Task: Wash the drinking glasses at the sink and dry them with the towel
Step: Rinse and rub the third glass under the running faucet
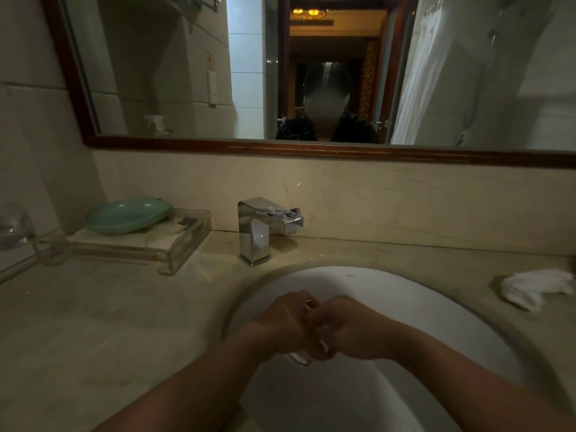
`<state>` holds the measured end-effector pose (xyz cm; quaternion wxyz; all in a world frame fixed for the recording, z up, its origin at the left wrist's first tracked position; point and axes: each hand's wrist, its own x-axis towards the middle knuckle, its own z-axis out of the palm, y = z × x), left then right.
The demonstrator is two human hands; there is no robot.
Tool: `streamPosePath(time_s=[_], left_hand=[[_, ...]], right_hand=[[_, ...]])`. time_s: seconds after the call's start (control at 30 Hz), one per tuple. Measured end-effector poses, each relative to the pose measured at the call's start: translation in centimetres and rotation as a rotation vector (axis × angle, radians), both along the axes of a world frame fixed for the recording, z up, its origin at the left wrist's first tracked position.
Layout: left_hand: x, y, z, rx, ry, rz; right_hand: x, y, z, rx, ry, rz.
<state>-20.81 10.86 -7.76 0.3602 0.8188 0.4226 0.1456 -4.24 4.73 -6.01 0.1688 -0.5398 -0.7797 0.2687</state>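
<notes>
Clear glass, so it's hard to spot. In the head view, the drinking glass (301, 358) is low over the white sink (436, 294), with the left hand (285, 325) and right hand (353, 330) both curled round it. I'd keep it down in the basin and rub the rim and base, gripping firmly since wet glass slips. The towel (536, 288) lies on the counter at right.

glass (300, 359) mostly hidden btwn fingers (296, 304)
</notes>
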Motion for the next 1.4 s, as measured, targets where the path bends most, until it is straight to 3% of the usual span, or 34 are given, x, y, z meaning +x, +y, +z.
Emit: streamPosePath(time_s=[0.13,0.23,0.3,0.4,0.5,0.6,0.8,0.93,1.1,1.2,1.3,1.4], left_hand=[[0.0,0.2,-0.3,0.066,0.019,0.014],[0.1,0.3,-0.6,0.091,0.007,0.015],[0.1,0.3,-0.6,0.099,-0.019,0.023],[0.4,-0.2,-0.3,0.161,-0.026,-0.025],[0.9,-0.9,0.2,0.225,-0.035,-0.090],[1.1,-1.2,0.4,0.264,-0.051,-0.126],[1.1,-1.3,0.1,0.216,-0.012,-0.165],[1.3,-1.1,-0.1,0.157,-0.040,-0.145],[1.3,-1.0,-0.1,0.086,-0.143,-0.050],[1.0,-0.7,-0.2,-0.129,-0.144,0.056],[0.5,-0.5,-0.2,-0.376,-0.127,0.024],[0.4,-0.4,-0.4,-0.412,-0.159,-0.015]], right_hand=[[0.8,0.1,0.6,0.123,0.447,-0.389],[1.4,0.6,0.4,0.187,0.417,-0.575],[1.3,0.9,-0.2,0.010,0.303,-0.630],[1.0,0.7,-0.6,-0.456,0.170,-0.540],[0.8,0.2,-0.1,-0.670,0.219,-0.484],[1.3,0.5,-0.2,-0.656,0.221,-0.509],[1.7,0.8,-1.6,-0.520,-0.008,-0.464],[1.6,0.8,-1.5,-0.489,0.140,-0.519],[2.3,1.0,-1.0,-0.617,0.325,-0.465],[3.1,1.1,-1.2,-0.721,0.449,-0.453],[3.2,1.0,-1.2,-0.797,0.477,-0.433],[3.1,1.1,-1.5,-0.807,0.429,-0.385]])
